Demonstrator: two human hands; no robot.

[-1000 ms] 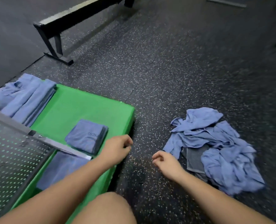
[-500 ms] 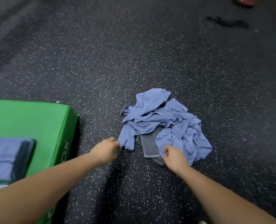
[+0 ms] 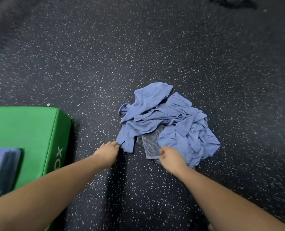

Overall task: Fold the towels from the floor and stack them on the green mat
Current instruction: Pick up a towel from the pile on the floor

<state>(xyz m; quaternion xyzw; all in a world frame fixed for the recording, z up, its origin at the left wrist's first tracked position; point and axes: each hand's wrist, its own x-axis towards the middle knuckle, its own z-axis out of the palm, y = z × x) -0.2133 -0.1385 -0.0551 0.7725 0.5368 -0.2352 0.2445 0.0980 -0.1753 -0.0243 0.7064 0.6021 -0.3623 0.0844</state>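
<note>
A crumpled heap of light blue towels [image 3: 168, 120] lies on the dark speckled floor, with a grey striped towel [image 3: 151, 144] showing at its near edge. My left hand [image 3: 107, 153] reaches to the heap's lower left corner, fingertips touching a blue towel's hanging end. My right hand [image 3: 171, 158] is curled at the near edge of the heap and pinches the corner of the grey towel. The green mat [image 3: 26, 130] sits at the left with a folded blue towel [image 3: 2, 170] on it.
Dark speckled rubber floor [image 3: 138, 55] spreads all around the heap. A dark smear or object [image 3: 232, 4] lies far at the top right. The mat's side [image 3: 58, 152] bears white lettering.
The view swung right from the mat to the heap. Both hands travelled from the mat's corner to the towels, and my right hand has closed on the grey towel's corner.
</note>
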